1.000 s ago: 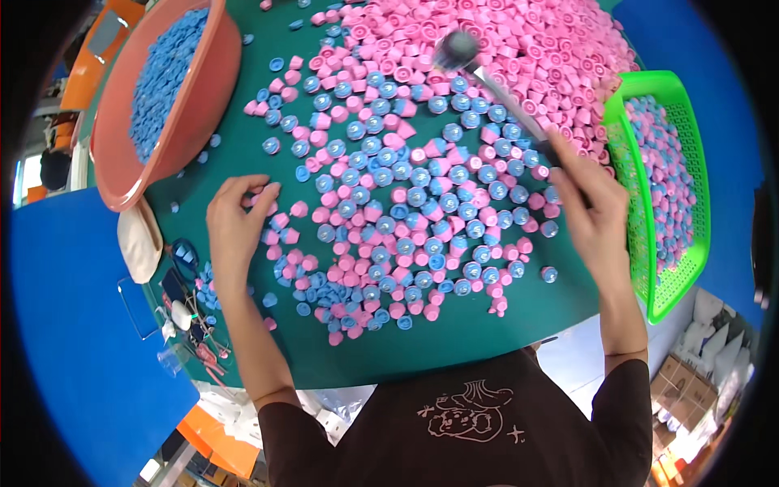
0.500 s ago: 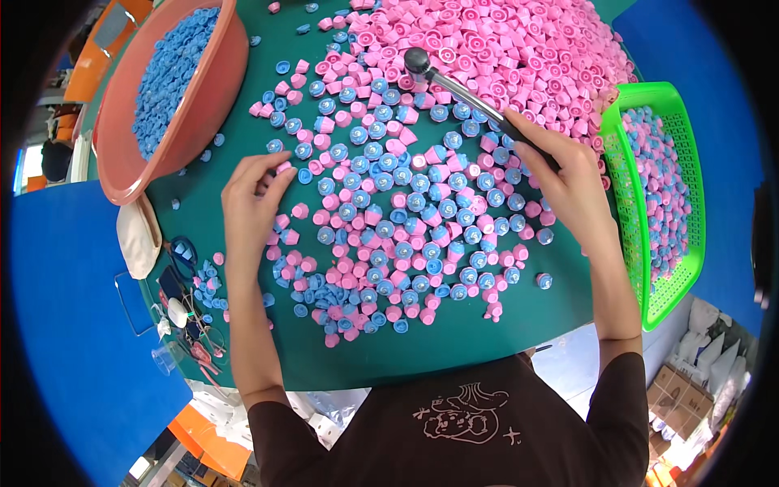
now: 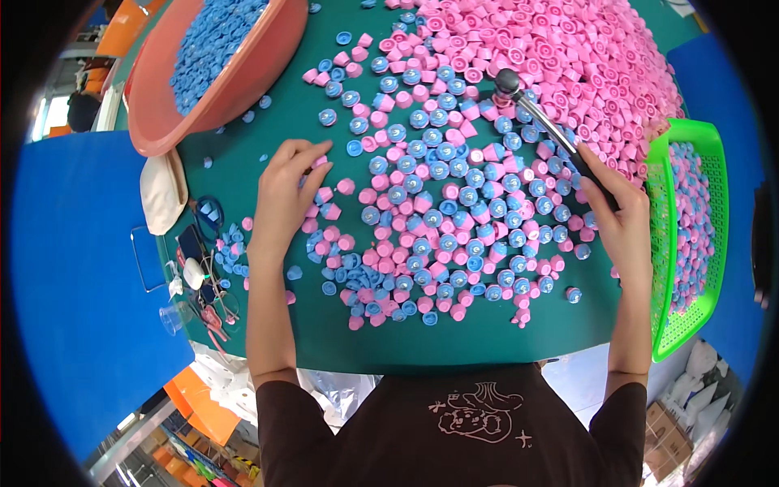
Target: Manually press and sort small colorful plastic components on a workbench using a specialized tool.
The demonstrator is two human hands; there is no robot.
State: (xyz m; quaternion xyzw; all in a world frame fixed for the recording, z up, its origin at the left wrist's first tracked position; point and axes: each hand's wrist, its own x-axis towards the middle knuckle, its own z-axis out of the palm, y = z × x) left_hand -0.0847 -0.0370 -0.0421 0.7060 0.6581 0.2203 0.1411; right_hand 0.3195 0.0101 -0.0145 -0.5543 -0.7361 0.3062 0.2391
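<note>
My left hand (image 3: 286, 195) is at the left edge of the scattered pieces. Its thumb and forefinger pinch a small pink cup (image 3: 320, 161), which they partly cover. A hammer is in my right hand (image 3: 621, 215), gripped by its black handle. Its metal shaft (image 3: 545, 118) slants to the far left, and the round black hammer head (image 3: 507, 79) hovers over or rests among pieces at the edge of the pink pile; which, I cannot tell. Between my hands lie many pink cups, loose blue caps (image 3: 355, 148) and joined blue-and-pink toy cupcakes (image 3: 468, 196).
A large heap of pink cups (image 3: 560, 61) covers the far right. An orange basin (image 3: 280, 69) of blue caps stands far left. A green basket (image 3: 661, 243) of pink-and-blue pieces is beside my right arm. Left of my left arm lie a pale pouch (image 3: 162, 191), pliers (image 3: 213, 321) and cords.
The view has turned, shifting the table's contents mostly to the right in the picture. My left hand still pinches a pink cup, and my right still grips the hammer.
</note>
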